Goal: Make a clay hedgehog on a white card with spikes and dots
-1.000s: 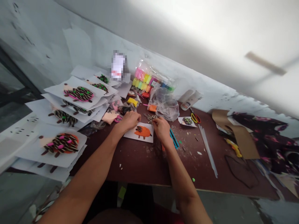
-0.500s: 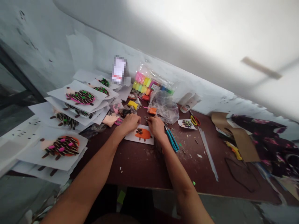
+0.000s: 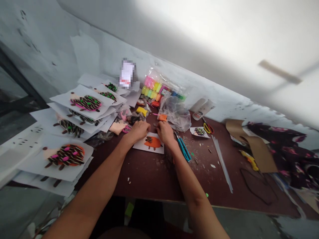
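Note:
A white card (image 3: 139, 146) with an orange hedgehog shape (image 3: 155, 142) lies on the dark red table; a few dark striped pieces sit at the shape's left end. My left hand (image 3: 140, 130) is at the card's upper left edge, fingers bent together, and what they hold, if anything, is hidden. Just past the card's upper right corner is my right hand (image 3: 164, 131), its fingers closed over small dark bits on the table. What it grips is too small to name. Teal-handled pliers (image 3: 183, 149) lie right of my right wrist.
Stacked hedgehog cards (image 3: 82, 101) stand at the left. Behind are coloured clay packs (image 3: 152, 91), a plastic bag (image 3: 175, 116) and a bottle (image 3: 202, 110). To the right lie scissors (image 3: 208, 127), clear sticks (image 3: 222, 164) and a yellow glue gun (image 3: 249, 160).
My right hand has shifted slightly left and away from me, over the small dark bits. My left hand and the card have barely moved.

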Action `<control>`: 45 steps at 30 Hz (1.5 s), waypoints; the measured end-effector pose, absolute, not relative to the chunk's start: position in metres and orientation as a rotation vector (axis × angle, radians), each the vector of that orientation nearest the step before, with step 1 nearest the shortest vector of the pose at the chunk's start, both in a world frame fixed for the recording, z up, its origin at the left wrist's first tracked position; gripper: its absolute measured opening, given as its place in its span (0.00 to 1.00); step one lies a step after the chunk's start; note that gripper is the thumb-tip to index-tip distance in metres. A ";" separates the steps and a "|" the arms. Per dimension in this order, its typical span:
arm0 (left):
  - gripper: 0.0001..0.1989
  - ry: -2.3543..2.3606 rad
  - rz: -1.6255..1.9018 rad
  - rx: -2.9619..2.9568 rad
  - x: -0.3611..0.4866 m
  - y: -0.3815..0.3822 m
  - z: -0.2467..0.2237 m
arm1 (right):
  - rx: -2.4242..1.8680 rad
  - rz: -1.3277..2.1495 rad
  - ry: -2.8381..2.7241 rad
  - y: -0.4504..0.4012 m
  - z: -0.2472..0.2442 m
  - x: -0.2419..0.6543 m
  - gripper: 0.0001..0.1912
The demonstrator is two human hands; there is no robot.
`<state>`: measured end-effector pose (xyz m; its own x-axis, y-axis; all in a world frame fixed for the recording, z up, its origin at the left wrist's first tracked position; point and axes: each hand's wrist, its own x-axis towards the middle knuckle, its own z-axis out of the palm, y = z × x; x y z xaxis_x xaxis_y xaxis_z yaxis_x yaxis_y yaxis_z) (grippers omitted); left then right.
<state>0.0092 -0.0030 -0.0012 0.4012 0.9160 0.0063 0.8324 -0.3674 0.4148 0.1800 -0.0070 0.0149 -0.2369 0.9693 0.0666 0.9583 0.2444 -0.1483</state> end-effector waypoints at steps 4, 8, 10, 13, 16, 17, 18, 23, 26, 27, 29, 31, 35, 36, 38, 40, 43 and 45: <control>0.13 1.514 0.363 2.341 0.009 -0.001 -0.004 | -1.789 0.099 -2.290 -0.010 0.014 0.187 0.11; 0.13 1.515 0.366 2.337 0.010 -0.002 -0.004 | -1.755 0.103 -2.245 -0.011 0.014 0.194 0.11; 0.13 1.526 0.357 2.335 0.010 -0.002 -0.004 | -1.755 0.112 -2.218 -0.012 0.014 0.195 0.10; 0.13 1.544 0.356 2.340 0.010 -0.002 -0.005 | -1.747 0.134 -2.160 -0.015 0.014 0.198 0.09; 0.12 1.535 0.375 2.338 0.010 -0.002 -0.006 | -1.713 0.211 -2.090 -0.021 0.013 0.200 0.09; 0.12 1.530 0.379 2.335 0.009 -0.002 -0.006 | -1.689 0.254 -2.064 -0.025 0.012 0.201 0.10; 0.12 1.525 0.383 2.333 0.009 -0.002 -0.006 | -1.659 0.297 -2.035 -0.029 0.012 0.201 0.10; 0.13 1.530 0.380 2.325 0.010 -0.003 -0.003 | -1.488 0.433 -1.986 -0.058 0.011 0.195 0.09; 0.13 1.532 0.360 2.325 0.011 -0.004 -0.001 | -1.448 0.442 -2.061 -0.075 0.012 0.188 0.09; 0.13 1.532 0.350 2.325 0.011 -0.004 0.000 | -1.443 0.445 -2.087 -0.079 0.012 0.186 0.09; 0.13 1.530 0.333 2.320 0.011 -0.005 0.002 | -1.446 0.450 -2.129 -0.086 0.013 0.183 0.10; 0.13 1.524 0.320 2.315 0.010 -0.005 0.004 | -1.463 0.441 -2.157 -0.090 0.012 0.180 0.11; 0.14 1.528 0.316 2.315 0.011 -0.007 0.006 | -1.488 0.355 -2.200 -0.092 0.010 0.176 0.10; 0.14 1.533 0.317 2.317 0.011 -0.007 0.006 | -1.492 0.327 -2.212 -0.092 0.009 0.176 0.10; 0.14 1.541 0.316 2.317 0.011 -0.007 0.006 | -1.496 0.280 -2.233 -0.091 0.006 0.174 0.10; 0.14 1.544 0.309 2.315 0.011 -0.007 0.005 | -1.488 0.247 -2.243 -0.091 0.003 0.173 0.10; 0.14 1.549 0.313 2.317 0.012 -0.006 0.004 | -1.446 0.212 -2.250 -0.090 -0.002 0.172 0.10; 0.14 1.553 0.325 2.319 0.012 -0.006 0.002 | -1.424 0.179 -2.254 -0.089 -0.005 0.172 0.10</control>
<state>0.0116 -0.0057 0.0020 0.3796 0.9251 0.0057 0.8498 -0.3511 0.3932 0.1715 -0.0891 -0.0055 -0.3549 0.8806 0.3139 0.8199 0.4545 -0.3481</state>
